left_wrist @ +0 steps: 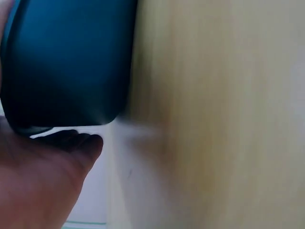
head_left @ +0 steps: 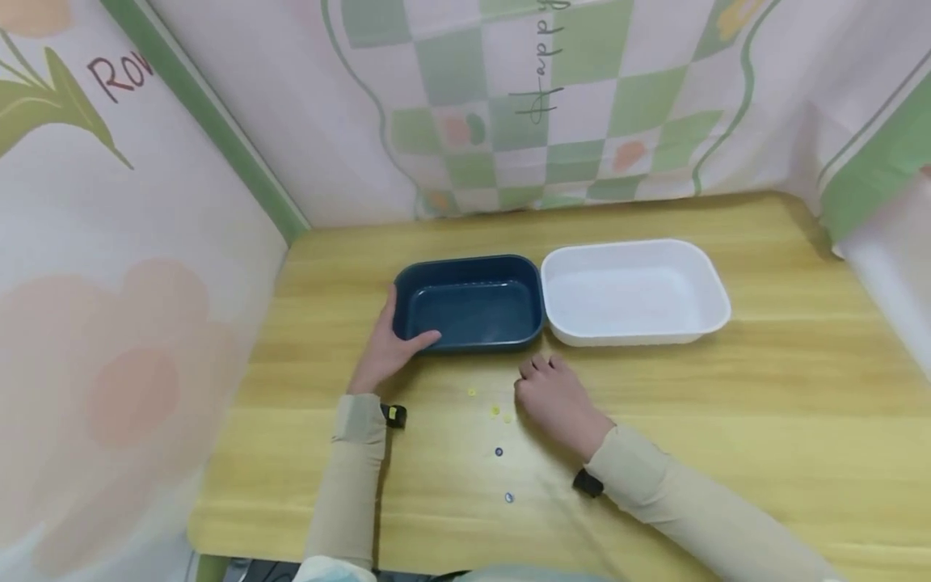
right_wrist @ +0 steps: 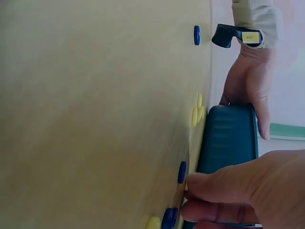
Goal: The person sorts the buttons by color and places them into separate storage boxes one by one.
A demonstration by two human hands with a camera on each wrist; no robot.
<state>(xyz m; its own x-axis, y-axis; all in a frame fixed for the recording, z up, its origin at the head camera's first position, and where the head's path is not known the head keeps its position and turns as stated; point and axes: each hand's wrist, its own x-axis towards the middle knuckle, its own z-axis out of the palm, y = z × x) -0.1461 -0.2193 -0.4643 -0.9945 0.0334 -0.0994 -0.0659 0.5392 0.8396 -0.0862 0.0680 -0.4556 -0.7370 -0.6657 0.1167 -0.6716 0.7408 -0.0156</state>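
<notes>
My left hand [head_left: 385, 347] holds the near left corner of a dark blue tray [head_left: 471, 347], its thumb over the front rim and its fingers along the left side. In front of the tray's right end, my right hand [head_left: 556, 404] is low over the table with curled fingers. In the right wrist view, a small yellow button [right_wrist: 186, 187] shows between the thumb and fingers. Several yellow buttons [head_left: 495, 410] and blue buttons [head_left: 499, 452] lie on the table between the hands. Close to the right fingertips lies another blue button [right_wrist: 182, 172].
A white tray [head_left: 633, 335] stands against the right side of the dark blue tray. Both are on a wood-grain table [head_left: 800, 388]. Patterned curtains [head_left: 349, 145] hang along the table's back and sides.
</notes>
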